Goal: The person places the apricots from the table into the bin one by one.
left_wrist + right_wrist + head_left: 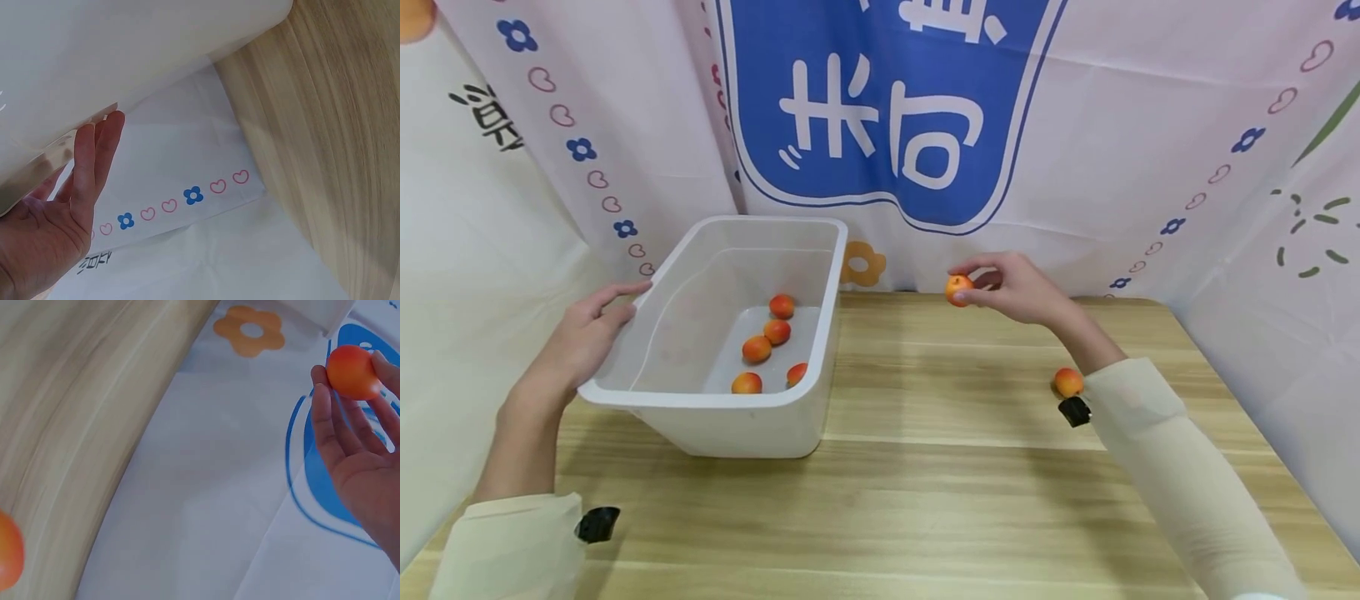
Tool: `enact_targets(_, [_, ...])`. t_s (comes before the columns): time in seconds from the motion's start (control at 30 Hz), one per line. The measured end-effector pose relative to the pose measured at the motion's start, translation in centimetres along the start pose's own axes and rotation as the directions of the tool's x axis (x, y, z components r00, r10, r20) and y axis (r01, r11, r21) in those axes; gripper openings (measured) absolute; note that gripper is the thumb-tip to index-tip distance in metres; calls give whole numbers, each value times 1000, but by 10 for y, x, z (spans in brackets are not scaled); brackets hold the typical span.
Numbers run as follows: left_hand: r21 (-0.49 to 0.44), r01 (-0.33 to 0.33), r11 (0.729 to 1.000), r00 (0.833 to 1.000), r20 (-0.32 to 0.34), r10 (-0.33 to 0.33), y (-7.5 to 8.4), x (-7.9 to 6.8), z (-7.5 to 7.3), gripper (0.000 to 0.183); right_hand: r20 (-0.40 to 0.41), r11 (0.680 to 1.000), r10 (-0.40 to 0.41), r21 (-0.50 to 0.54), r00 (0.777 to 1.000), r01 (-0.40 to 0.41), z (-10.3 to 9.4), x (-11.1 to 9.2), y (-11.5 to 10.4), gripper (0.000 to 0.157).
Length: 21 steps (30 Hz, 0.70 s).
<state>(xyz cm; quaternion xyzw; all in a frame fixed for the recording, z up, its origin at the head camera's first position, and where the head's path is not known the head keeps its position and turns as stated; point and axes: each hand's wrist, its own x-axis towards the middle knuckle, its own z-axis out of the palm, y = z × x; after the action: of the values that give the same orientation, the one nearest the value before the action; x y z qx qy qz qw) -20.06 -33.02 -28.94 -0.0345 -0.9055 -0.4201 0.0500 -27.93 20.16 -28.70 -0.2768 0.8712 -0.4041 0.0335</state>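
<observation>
My right hand [1011,287] pinches a small orange-red fruit [958,289] between thumb and fingertips, above the table's back edge. The fruit is round and apple-like, with a dark stem mark. My left hand [580,333] rests at the left rim of a translucent white plastic bin [782,400]. In the left wrist view its fingers [84,162] stretch fairly straight against the rim from outside. Several similar fruits [757,348] lie on the bin's floor, one partly hidden by the front rim. Another fruit [1068,382] sits on the table beside my right sleeve.
A light wood-grain table [910,500] carries the bin on its left side. Printed cloth [1112,150] hangs behind the table and along both sides, close to its edges. Small black devices [598,524] are on both wrists.
</observation>
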Motion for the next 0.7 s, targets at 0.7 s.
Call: enact_targets(0.7, [6,11,1000,1000,13,-11,1,-1,-2,50,-60,951,-242,186,969,249,51,49,-70,32])
